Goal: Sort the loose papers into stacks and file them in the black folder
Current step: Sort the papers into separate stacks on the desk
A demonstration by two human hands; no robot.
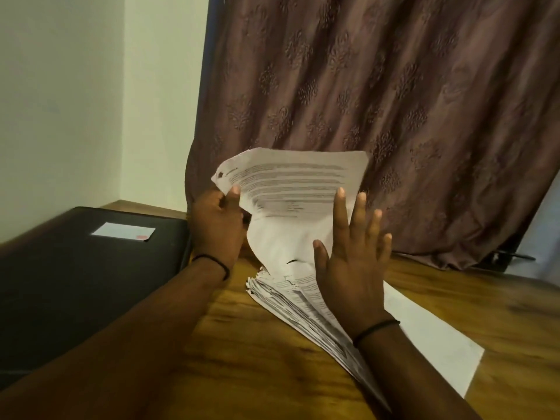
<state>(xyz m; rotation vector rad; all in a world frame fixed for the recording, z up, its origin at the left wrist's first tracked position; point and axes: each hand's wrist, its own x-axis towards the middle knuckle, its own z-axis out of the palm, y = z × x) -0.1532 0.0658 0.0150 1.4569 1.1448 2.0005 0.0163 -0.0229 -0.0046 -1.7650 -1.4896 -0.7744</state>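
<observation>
My left hand [216,225] pinches one sheet [297,183] lifted from the paper pile [278,294] on the counter [266,374], my right hand [354,268] is spread flat, and the black folder [91,274], closed beside them, suggests nothing is filed yet.

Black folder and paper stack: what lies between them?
In the head view, only a strip of bare wooden table, crossed by the forearm of the left hand, separates black folder from paper stack.

Left hand [216,225] pinches the top sheet [291,192] at its left edge, lifted and curled up off the stack [291,298]. Right hand [351,265] flat, fingers spread, on the stack. Black folder [75,268] closed at the table's [257,359] left edge, white label [122,231] on top. Curtain [363,86] behind.
</observation>
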